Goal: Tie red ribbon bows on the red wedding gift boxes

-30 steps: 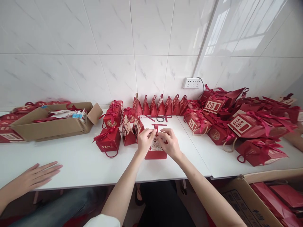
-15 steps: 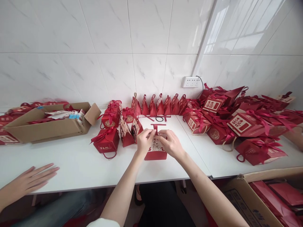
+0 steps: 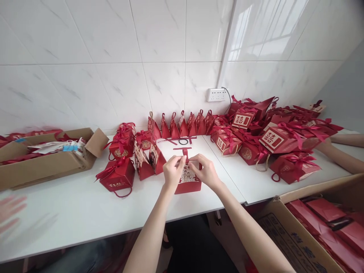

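Observation:
A small red gift box with a picture on its front stands on the white table before me. My left hand and my right hand both pinch the red ribbon at the box's top, fingers closed on it. Just left of the box stand two more red boxes, and a ribboned red box lies further left.
A row of red folded boxes lines the wall, with a black ring before it. Many ribboned boxes are heaped at right. Cardboard cartons sit at left and lower right. Another person's blurred hand and a forearm show.
The view has swung to the right and tilted. The other person's hand at left has slid toward the frame edge and blurred. My hands stay on the ribbon.

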Motion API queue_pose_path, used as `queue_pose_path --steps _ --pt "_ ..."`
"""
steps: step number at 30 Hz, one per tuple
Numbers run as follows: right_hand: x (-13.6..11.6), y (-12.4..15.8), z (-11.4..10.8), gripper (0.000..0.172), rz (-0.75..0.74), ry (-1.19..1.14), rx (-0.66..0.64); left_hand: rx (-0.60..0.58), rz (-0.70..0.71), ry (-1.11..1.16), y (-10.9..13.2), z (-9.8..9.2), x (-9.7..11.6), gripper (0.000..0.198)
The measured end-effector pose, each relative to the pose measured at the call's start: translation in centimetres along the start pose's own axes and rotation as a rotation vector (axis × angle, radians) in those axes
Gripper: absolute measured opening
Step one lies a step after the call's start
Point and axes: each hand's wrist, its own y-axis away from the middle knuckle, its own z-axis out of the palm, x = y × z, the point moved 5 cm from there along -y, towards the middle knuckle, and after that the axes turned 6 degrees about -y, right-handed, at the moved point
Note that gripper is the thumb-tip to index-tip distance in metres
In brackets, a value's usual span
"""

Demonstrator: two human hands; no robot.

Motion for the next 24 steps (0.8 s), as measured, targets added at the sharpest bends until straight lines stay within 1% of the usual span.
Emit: queue_pose_path --steps 3,5,10,12,14,17,22,24 --pt "0.1 0.0 0.1 0.009 0.081 -0.019 0.017 -0.021 -0.039 0.015 0.1 0.2 -0.2 0.027" --pt "0.1 0.0 0.1 0.009 0.107 -0.007 0.021 -0.067 -0.069 0.049 0.1 0.1 -0.3 0.028" --pt "0.3 -0.1 0.0 0.009 0.132 0.007 -0.010 -0.293 -0.093 0.167 -0.3 -0.4 -0.5 0.019" --pt "0.4 -0.2 -0.2 0.010 0.132 -0.014 -0.050 -0.354 -0.129 0.170 -0.4 -0.5 -0.9 0.017" --pt "0.5 -0.4 -0.3 0.012 0.122 -0.041 -0.112 -0.378 -0.185 0.185 -0.4 -0.5 -1.5 0.016" --pt "0.5 -0.7 -0.5 0.015 0.096 -0.065 -0.197 -0.378 -0.241 0.230 -0.2 -0.2 -2.1 0.016" --pt "0.2 -1.4 -0.7 0.016 0.025 -0.064 -0.273 -0.381 -0.226 0.262 -0.4 0.3 -2.5 0.017" --pt "0.2 -1.5 -0.6 0.015 0.010 -0.065 -0.270 -0.391 -0.215 0.272 -0.5 0.3 -2.6 0.018"
